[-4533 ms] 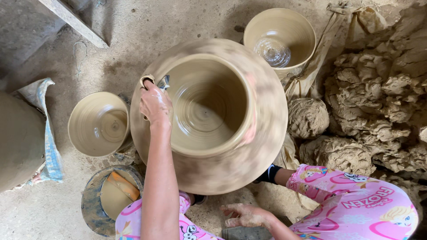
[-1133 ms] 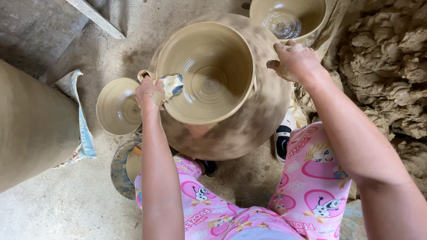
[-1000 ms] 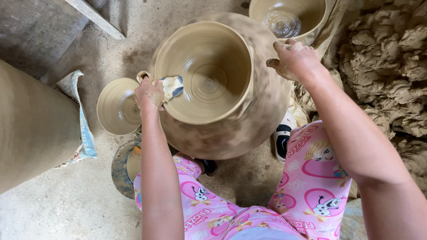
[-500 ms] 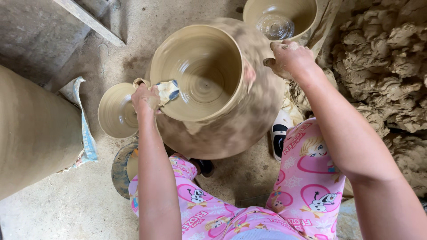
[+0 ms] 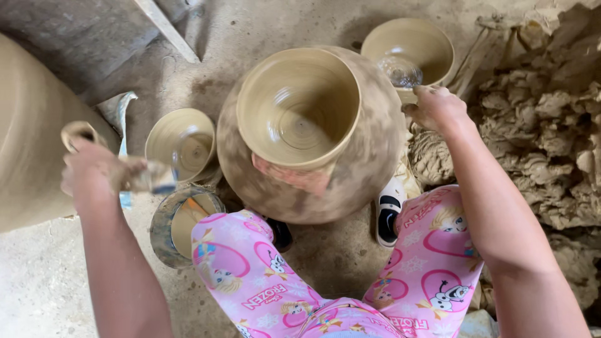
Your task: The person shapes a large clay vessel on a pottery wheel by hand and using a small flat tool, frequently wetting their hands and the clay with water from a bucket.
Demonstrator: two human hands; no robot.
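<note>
A large round clay pot (image 5: 350, 163) with a wide flared mouth stands between my knees. My left hand (image 5: 94, 175) is off to its left, away from the rim. It grips a wet, clay-smeared strip (image 5: 150, 178) that is blurred with motion, and a loop of the strip sticks up behind the hand. My right hand (image 5: 438, 106) rests against the pot's right shoulder with its back to me and fingers curled down. What lies under those fingers is hidden.
A small clay bowl (image 5: 181, 144) and a bucket of slip (image 5: 178, 222) sit left of the pot. A bowl holding water (image 5: 413, 44) stands behind it. Raw clay (image 5: 544, 131) is heaped on the right, another big pot (image 5: 25, 125) on the left, a plank (image 5: 166, 28) behind.
My left hand has pulled the strip off the pot's rim and swung out to the left. My right hand has stayed at the pot's right shoulder. The view has shifted.
</note>
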